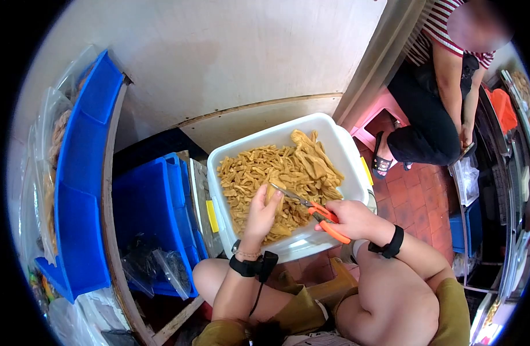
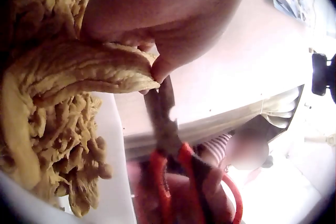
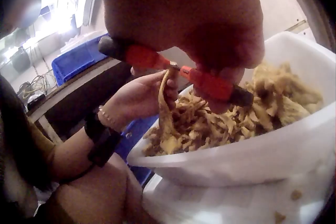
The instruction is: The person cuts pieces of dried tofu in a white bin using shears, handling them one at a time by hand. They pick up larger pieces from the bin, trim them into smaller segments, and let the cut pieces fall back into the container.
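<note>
My left hand pinches the end of a wrinkled, soft yellow-brown strip over a white tub. The strip's other end hangs down toward the pile. Scissors with orange and black handles are gripped in my right hand. Their blades point at the held end, tips right by the left fingertips in the left wrist view. Many short cut pieces of the same food fill the tub, and larger uncut ones lie at its far right.
Blue bins stand left of the tub, below a wooden-edged shelf with a blue tray. A pale wall panel rises behind. At the right, another person sits on a pink stool over a red tiled floor.
</note>
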`<state>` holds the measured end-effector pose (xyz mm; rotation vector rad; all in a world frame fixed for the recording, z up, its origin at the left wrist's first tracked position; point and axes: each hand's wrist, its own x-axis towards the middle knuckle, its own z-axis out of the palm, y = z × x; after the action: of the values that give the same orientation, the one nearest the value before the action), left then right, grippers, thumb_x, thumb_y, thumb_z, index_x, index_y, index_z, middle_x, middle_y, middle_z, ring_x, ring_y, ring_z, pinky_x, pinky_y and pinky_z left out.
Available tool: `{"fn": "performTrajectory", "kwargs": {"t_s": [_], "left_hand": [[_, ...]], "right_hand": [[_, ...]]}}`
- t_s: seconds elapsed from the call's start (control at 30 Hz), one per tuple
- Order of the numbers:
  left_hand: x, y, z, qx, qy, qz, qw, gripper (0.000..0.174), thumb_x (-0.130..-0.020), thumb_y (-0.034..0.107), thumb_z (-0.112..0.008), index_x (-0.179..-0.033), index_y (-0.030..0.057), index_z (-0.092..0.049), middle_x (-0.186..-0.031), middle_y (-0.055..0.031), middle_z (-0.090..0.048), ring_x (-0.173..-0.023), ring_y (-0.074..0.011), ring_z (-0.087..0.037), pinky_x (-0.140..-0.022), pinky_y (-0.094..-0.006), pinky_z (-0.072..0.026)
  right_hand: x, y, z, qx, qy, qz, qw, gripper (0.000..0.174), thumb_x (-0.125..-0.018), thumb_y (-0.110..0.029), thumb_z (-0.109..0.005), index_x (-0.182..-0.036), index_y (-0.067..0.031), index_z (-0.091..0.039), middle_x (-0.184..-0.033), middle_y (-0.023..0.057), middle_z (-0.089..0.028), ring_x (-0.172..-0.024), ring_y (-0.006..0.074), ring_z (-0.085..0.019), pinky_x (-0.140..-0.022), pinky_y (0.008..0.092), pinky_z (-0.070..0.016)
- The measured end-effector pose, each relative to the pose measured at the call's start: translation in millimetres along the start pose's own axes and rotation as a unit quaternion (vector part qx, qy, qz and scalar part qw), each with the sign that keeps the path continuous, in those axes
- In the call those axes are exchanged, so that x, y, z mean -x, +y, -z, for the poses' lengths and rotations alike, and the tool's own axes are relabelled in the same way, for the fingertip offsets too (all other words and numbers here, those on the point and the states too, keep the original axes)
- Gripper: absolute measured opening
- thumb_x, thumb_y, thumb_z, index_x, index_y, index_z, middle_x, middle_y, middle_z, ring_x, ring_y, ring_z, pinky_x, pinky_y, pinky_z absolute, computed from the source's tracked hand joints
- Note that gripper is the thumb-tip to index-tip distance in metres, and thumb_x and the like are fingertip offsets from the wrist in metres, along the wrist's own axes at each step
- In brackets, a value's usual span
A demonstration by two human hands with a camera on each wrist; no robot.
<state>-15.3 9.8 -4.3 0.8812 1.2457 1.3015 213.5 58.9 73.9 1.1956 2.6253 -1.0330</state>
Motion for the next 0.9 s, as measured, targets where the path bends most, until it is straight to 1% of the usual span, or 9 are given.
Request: {"fn": "performTrajectory", "kwargs": {"t_s": [0.17,0.23,0.33,0.4,0.47,0.67,0.8,0.83,0.9], "left_hand": [[0.4,1.3,-1.3,0.011,0.003,-0.016,1.0,0.028,-0.096,0.011,-0.054,-0.119,-0.0043,-0.052,-0.111,-0.0063,-0.061,-0.102,-0.0116,-0.053,-0.091,-0.0264,-0.0414],[1.0,3.6,-2.2,0.019,0.012,-0.02,1.0,0.027,-0.096,0.011,-0.054,-0.118,-0.0039,-0.053,-0.11,-0.0061,-0.061,-0.102,-0.0117,-0.053,-0.091,-0.0264,-0.0416],[0.9,4.0,-1.7,0.022,0.012,-0.021,0.999,0.026,-0.095,0.01,-0.055,-0.118,-0.0034,-0.053,-0.109,-0.0053,-0.061,-0.1,-0.0114,-0.054,-0.089,-0.0259,-0.0422],[1.7,5.3,-1.0,0.036,0.013,-0.003,0.999,0.025,-0.095,0.01,-0.055,-0.116,-0.0029,-0.054,-0.109,-0.0048,-0.061,-0.099,-0.0108,-0.054,-0.088,-0.0252,-0.0423],[1.5,5.2,0.2,0.031,0.012,-0.006,0.999,0.024,-0.095,0.01,-0.055,-0.116,-0.0028,-0.054,-0.109,-0.0047,-0.061,-0.099,-0.0107,-0.054,-0.088,-0.025,-0.0424],[2.0,1.9,-1.6,0.041,0.019,-0.028,0.999,0.023,-0.095,0.011,-0.055,-0.114,-0.0025,-0.055,-0.108,-0.0045,-0.061,-0.099,-0.0107,-0.054,-0.088,-0.0249,-0.0425],[3.4,1.6,-3.6,0.063,0.055,-0.035,0.996,0.024,-0.095,0.01,-0.055,-0.115,-0.0026,-0.054,-0.109,-0.0048,-0.061,-0.099,-0.0113,-0.055,-0.088,-0.0252,-0.0428],[2.7,1.1,-3.0,0.063,0.054,-0.036,0.996,0.024,-0.095,0.01,-0.055,-0.115,-0.0026,-0.054,-0.109,-0.0048,-0.061,-0.099,-0.0113,-0.055,-0.088,-0.0252,-0.0428],[1.6,-0.5,0.0,0.062,0.042,-0.034,0.997,0.024,-0.095,0.009,-0.054,-0.116,-0.0027,-0.054,-0.11,-0.005,-0.061,-0.1,-0.0117,-0.056,-0.088,-0.0254,-0.0429]], "right_hand": [[0.4,-1.2,2.8,0.012,0.026,0.002,1.0,0.059,-0.078,-0.062,-0.061,-0.072,-0.0032,-0.056,-0.068,0.0173,-0.06,-0.067,0.0376,-0.061,-0.06,0.0442,-0.0466],[0.7,-0.6,3.2,0.016,0.031,-0.028,0.999,0.057,-0.076,-0.06,-0.064,-0.071,-0.0035,-0.057,-0.065,0.0171,-0.059,-0.065,0.0372,-0.061,-0.059,0.0439,-0.0465],[0.8,-1.4,1.3,-0.009,0.047,-0.048,0.998,0.057,-0.075,-0.06,-0.065,-0.073,-0.0034,-0.059,-0.063,0.0171,-0.06,-0.063,0.0367,-0.061,-0.059,0.0434,-0.0468],[0.9,2.8,-3.1,-0.016,0.061,-0.049,0.997,0.057,-0.075,-0.059,-0.065,-0.074,-0.0033,-0.059,-0.064,0.0173,-0.06,-0.063,0.0364,-0.061,-0.059,0.0432,-0.047],[-0.2,5.9,-5.1,-0.022,0.075,-0.049,0.996,0.057,-0.075,-0.059,-0.065,-0.075,-0.0032,-0.059,-0.064,0.0174,-0.06,-0.064,0.0361,-0.062,-0.059,0.0431,-0.0471],[0.5,0.8,2.3,0.007,0.06,-0.041,0.997,0.056,-0.074,-0.059,-0.066,-0.074,-0.0034,-0.057,-0.06,0.0173,-0.058,-0.06,0.0365,-0.061,-0.057,0.0437,-0.047],[0.2,4.4,2.1,0.037,0.068,0.007,0.997,0.055,-0.074,-0.058,-0.066,-0.073,-0.0044,-0.055,-0.059,0.0167,-0.057,-0.058,0.037,-0.06,-0.054,0.0438,-0.0462],[-0.1,7.0,1.0,0.038,0.078,0.026,0.996,0.055,-0.073,-0.058,-0.067,-0.072,-0.0046,-0.054,-0.058,0.0165,-0.057,-0.057,0.0371,-0.059,-0.053,0.0439,-0.046],[0.7,7.1,0.6,0.044,0.086,0.033,0.995,0.054,-0.073,-0.057,-0.067,-0.073,-0.0049,-0.054,-0.058,0.0165,-0.057,-0.058,0.0371,-0.059,-0.053,0.044,-0.046]]}}
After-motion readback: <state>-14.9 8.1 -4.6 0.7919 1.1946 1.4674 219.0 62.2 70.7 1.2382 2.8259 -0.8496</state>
